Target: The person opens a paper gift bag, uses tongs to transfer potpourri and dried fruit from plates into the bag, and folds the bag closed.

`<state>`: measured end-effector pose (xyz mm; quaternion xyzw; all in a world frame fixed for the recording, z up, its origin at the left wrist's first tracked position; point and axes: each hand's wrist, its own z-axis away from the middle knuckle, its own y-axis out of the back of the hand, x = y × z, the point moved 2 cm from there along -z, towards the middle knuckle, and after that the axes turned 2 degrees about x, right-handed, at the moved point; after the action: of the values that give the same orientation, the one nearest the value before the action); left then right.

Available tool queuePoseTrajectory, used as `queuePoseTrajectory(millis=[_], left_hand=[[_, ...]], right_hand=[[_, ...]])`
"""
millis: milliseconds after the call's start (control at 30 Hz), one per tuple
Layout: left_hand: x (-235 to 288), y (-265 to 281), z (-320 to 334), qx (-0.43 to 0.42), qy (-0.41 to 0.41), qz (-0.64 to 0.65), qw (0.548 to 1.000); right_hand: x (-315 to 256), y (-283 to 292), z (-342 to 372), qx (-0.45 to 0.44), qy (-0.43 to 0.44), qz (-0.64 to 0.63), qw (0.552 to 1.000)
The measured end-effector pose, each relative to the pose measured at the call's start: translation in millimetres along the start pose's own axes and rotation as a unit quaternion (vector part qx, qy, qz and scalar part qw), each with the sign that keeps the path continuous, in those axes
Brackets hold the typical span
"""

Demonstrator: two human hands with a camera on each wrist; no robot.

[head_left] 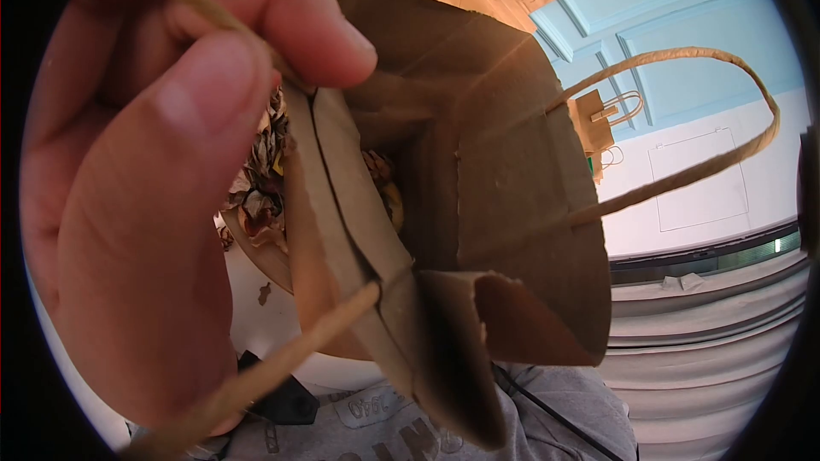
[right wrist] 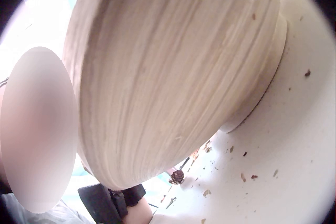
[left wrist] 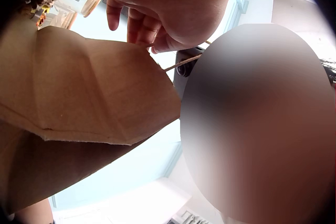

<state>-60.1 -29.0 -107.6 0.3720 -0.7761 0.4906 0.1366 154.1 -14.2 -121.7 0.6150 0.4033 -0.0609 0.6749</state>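
Note:
My left hand (head_left: 162,162) pinches the twisted cord handle of a brown paper bag (head_left: 530,162) between thumb and forefinger. The bag is tilted with its mouth facing me, and its other handle (head_left: 752,149) loops out to the right. Deep inside, a few dried pieces (head_left: 389,188), brown and yellow, show. Behind the bag's near side, dried petals (head_left: 260,179) lie heaped in a bowl. The right wrist view shows this bowl's pale wood-grained outside (right wrist: 173,77) close up. My right hand is hidden in every view.
Dried crumbs and a small pine cone (right wrist: 177,176) lie on the white table (right wrist: 294,155) beside the bowl. More paper bags (head_left: 589,132) stand farther off. Jars with wooden lids (left wrist: 93,2) appear behind the bag in the left wrist view.

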Motion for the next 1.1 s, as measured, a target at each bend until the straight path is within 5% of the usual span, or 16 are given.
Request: queuePoseTrajectory(millis=[1100], left_hand=[[1.1, 2.5, -0.5, 0.006, -0.008, -0.017, 1.000]], right_hand=[[12.9, 6.9, 9.4, 0.019, 0.062, 0.120, 0.991]])
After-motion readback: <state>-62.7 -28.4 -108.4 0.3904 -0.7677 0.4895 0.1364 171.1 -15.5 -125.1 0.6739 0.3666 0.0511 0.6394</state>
